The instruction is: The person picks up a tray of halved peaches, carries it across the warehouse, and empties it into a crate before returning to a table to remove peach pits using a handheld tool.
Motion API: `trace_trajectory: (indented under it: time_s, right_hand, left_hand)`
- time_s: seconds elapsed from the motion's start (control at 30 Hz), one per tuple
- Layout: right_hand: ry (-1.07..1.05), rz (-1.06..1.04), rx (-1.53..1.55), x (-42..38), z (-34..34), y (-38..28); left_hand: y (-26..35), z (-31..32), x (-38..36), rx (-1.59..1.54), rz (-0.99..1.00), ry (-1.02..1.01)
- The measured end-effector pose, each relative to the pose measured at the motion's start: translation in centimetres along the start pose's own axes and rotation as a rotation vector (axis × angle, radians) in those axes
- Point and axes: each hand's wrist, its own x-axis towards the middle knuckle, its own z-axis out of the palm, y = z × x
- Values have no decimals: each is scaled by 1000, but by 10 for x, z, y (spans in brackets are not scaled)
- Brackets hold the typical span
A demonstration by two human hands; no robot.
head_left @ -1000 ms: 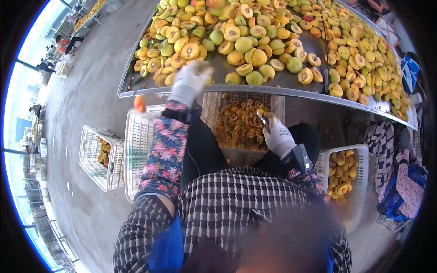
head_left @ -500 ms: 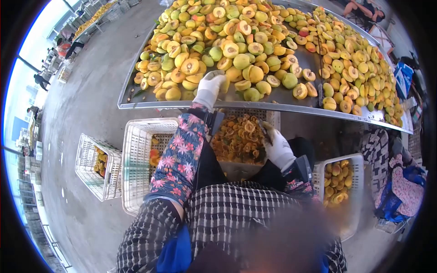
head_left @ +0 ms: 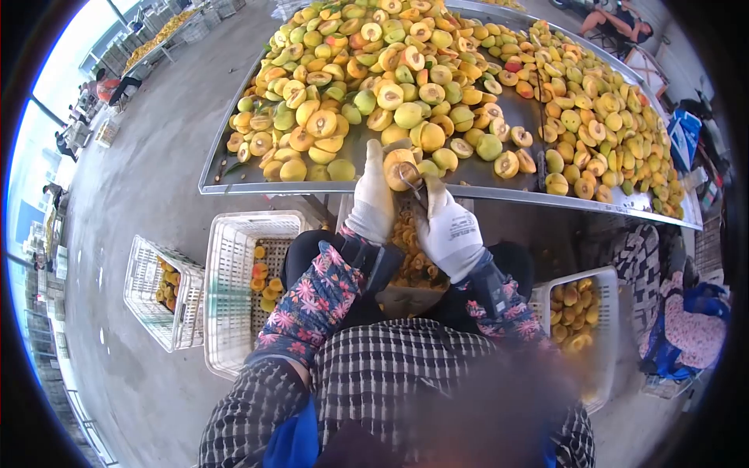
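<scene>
My left hand (head_left: pixel 372 200), in a white glove, is closed around a yellow peach half (head_left: pixel 395 167) at the front edge of the metal table (head_left: pixel 273 188). My right hand (head_left: pixel 452 232), gloved too, grips a small pitting tool (head_left: pixel 422 195) with a curved metal end. That end touches the cut face of the peach half around its brown centre; fingers partly hide the tool's handle. Just beyond both hands lies a large heap of halved peaches (head_left: pixel 406 93). Below them, between my knees, brownish ring-shaped peach scraps (head_left: pixel 409 253) fill a crate.
A white crate (head_left: pixel 222 300) with a few peach pieces stands at my left, and a smaller crate (head_left: pixel 187 312) lies beyond it. On my right is another crate (head_left: pixel 607 335) holding peach halves. A person in a pink patterned sleeve (head_left: pixel 694 327) sits at far right.
My left hand has come back from the heap with a peach half. My right hand has risen from above the scrap crate, bringing the pitting tool against the fruit.
</scene>
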Motion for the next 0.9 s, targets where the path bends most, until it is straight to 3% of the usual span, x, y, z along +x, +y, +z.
trace_trajectory:
  time_s: [0.17, 0.27, 0.47, 0.57, 0.67, 0.77, 0.83, 0.9]
  right_hand:
    - [-110, 39, -106, -5, 7, -1]
    - [-141, 17, -172, -4, 7, 5]
    - [-298, -7, -304, -1, 3, 3]
    - [-353, -25, -291, 0, -1, 4]
    - [-314, -34, -197, 2, 0, 5]
    - [-150, -71, 70, 8, 5, 5]
    - [-89, -90, 211, 9, 6, -8]
    - [-187, -83, 84, 8, 0, -9]
  left_hand:
    - [-12, 4, -3, 208, 180, 12]
    - [-5, 9, -10, 337, 176, 28]
    - [6, 2, -5, 400, 32, 194]
    - [18, -2, -11, 597, -83, 179]
    - [17, -29, 10, 524, -243, 166]
    - [-2, -18, 0, 735, 738, -14]
    - [-1, -24, -5, 712, 679, -33]
    - [6, -15, -11, 660, 620, 0]
